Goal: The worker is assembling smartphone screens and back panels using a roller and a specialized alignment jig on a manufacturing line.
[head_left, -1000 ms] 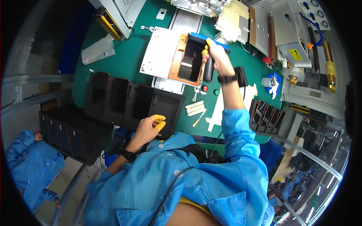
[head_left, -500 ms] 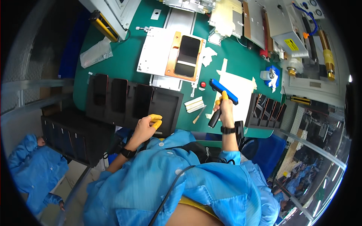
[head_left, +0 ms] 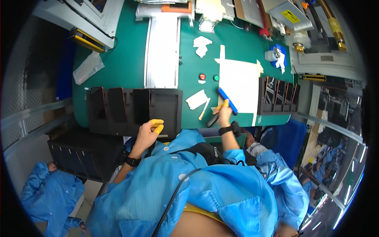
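Observation:
My right hand (head_left: 225, 115), with yellow finger cots, is wrapped round the black handle of a blue roller (head_left: 227, 101). The roller's head slants over the left edge of a white sheet (head_left: 240, 85) taped to the green table. My left hand (head_left: 147, 134), also in yellow finger cots, holds nothing; its thumb and fingers are apart. It hovers by the near right edge of a black tray (head_left: 167, 106). Three dark phone-like panels stand in that tray's slots, one of them a panel (head_left: 141, 106) nearest its bare right compartment.
A white slide rail (head_left: 162, 55) runs away from me to an orange-edged fixture (head_left: 176, 8). A red button (head_left: 202, 76), a green button (head_left: 216, 78) and a thin stick (head_left: 204, 109) lie nearby. A second black tray (head_left: 277, 96) sits at right. Co-workers in blue are on both sides.
The white and orange fixture carrying the phone-like panel has slid away along the rail to its far end. My right hand and the roller have come slightly left. My left hand remains beside the tray.

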